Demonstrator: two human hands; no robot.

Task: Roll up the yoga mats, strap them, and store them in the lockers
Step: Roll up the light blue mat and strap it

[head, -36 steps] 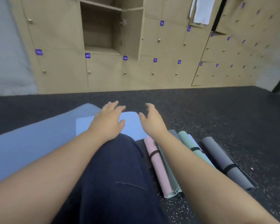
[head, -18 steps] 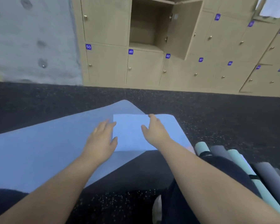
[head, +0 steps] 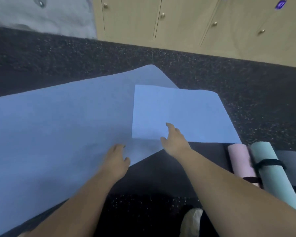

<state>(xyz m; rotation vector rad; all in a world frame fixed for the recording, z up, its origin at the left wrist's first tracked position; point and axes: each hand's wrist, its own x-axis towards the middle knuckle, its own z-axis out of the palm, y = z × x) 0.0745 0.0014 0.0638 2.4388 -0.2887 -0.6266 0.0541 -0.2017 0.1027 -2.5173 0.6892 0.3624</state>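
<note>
A blue yoga mat [head: 58,127] lies unrolled on the dark floor, stretching left. Its right end is folded back as a lighter blue flap [head: 178,113]. My left hand [head: 116,159] rests flat on the mat near its front edge. My right hand [head: 173,139] lies on the lower edge of the folded flap, fingers extended. At the right lie rolled mats: a pink one [head: 241,161], a mint green one [head: 270,171] with a black strap, and a grey one [head: 290,158] behind it.
Wooden lockers [head: 195,19] with brass knobs line the far wall. A grey wall panel [head: 41,14] stands at the upper left. The speckled black floor [head: 92,57] runs between mat and lockers. A light shoe [head: 191,221] shows at the bottom.
The view tilted down and nearer the mat. My left hand slid toward me to the mat's front edge. My right hand stayed on the folded flap.
</note>
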